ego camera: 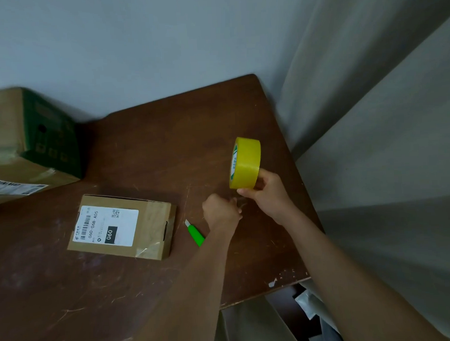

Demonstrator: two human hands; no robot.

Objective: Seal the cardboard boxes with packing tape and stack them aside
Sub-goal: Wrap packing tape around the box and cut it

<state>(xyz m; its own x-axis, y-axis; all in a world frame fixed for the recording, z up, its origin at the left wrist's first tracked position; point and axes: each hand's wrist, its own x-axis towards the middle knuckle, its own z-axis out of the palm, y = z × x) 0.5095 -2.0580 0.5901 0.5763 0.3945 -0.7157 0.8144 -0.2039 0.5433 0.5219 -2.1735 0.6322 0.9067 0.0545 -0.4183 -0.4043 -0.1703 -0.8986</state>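
Right hand [269,194] grips yellow tape roll [245,162] at its lower edge, thumb and fingers curled round the rim, roll held upright on edge above the table right of centre frame. Left hand [221,210] just below-left of the roll, fingers curled and pinched toward the roll's bottom; looks like it pinches the loose tape end, but the strip itself is too thin and blurred to see clearly. Both forearms bare, coming in from the lower right. Green utility knife [195,233] lies flat on the brown table [146,147], just left of the left wrist, pale tip pointing up-left, untouched. Small cardboard box [122,226] sits flat left of centre, near the knife but apart, white shipping label on top, clear tape over its right end. Larger cardboard box [26,144] with green printed side at far left edge, tilted, partly cut off. Grey curtain [370,114] fills the right side.
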